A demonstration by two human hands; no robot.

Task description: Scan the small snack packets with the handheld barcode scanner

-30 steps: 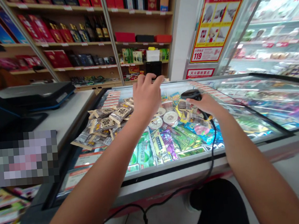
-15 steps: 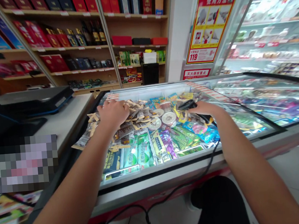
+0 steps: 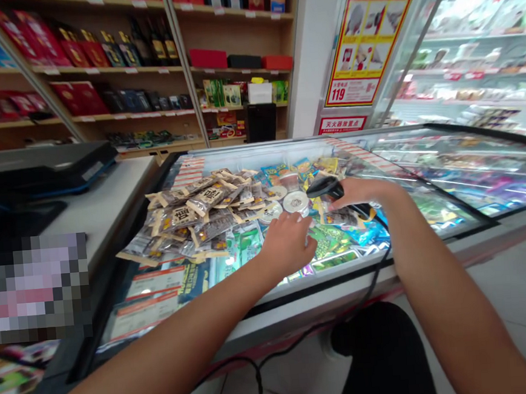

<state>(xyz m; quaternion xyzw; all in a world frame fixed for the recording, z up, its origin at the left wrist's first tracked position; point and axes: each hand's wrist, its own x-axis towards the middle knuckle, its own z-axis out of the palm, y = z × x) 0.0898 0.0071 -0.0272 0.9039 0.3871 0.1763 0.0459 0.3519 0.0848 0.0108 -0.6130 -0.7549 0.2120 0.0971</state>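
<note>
Person stands at a chest freezer [image 3: 343,291], both bare arms out over its glass lid. Right hand [image 3: 363,192] is closed round the handle of a black barcode scanner [image 3: 326,186], with the head pointing left and slightly down at the goods. The scanner's black cable [image 3: 373,282] runs from under the wrist, over the freezer's front edge and down toward the floor.

Left hand [image 3: 289,243] is palm down, low over the lid, with fingers loosely bent. The fingertips are just beside a round white tub [image 3: 295,202], and the hand lies on or just above some green packets [image 3: 332,240]. Can't tell if it grips anything; what is under the palm is hidden.

A pile of brown snack packets [image 3: 200,211] is spread on the lid to the left of the left hand, overlapping each other. Some hang over the lid's left edge. More colourful packets sit behind the tub, near the scanner head. The two hands are near each other, not touching, with the tub between them.

Left of the freezer is a white counter [image 3: 104,203] with a black till unit [image 3: 37,169] on it. Behind are wooden shelves [image 3: 235,71] with red boxes and bottles, and a red poster [image 3: 368,31] on a pillar. An upright glass fridge [image 3: 483,52] stands at the right.
</note>
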